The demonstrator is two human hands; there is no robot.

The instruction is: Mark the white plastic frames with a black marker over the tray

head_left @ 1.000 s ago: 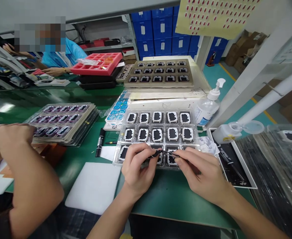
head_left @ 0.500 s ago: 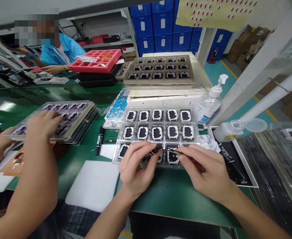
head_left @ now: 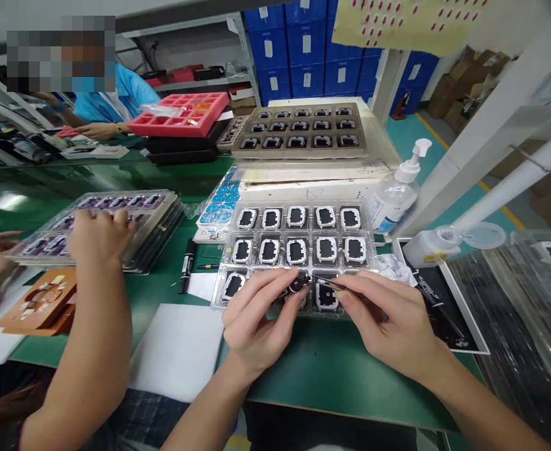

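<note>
Between the thumb and fingers of my left hand (head_left: 262, 319) is a small black part (head_left: 298, 283), held above the front row of a clear tray (head_left: 223, 285). White-rimmed frames with black centres, such as this frame (head_left: 297, 250), sit in the tray's pockets. My right hand (head_left: 391, 322) pinches thin dark tweezers (head_left: 334, 284), whose tips point left at the black part. Whether the tips touch it is too small to tell. Fingers of both hands hide some of the front pockets.
A pump bottle (head_left: 392, 197) and a smaller open bottle (head_left: 432, 247) stand at the right. Left of the tray lie a black marker (head_left: 188, 266) and a white foam sheet (head_left: 176, 351). A co-worker's arm (head_left: 87, 313) reaches over another tray stack (head_left: 158, 228).
The black part in my left hand is turned and shows more clearly, with the tweezers still beside it. The co-worker's hand has moved right over its tray, uncovering an orange fixture.
</note>
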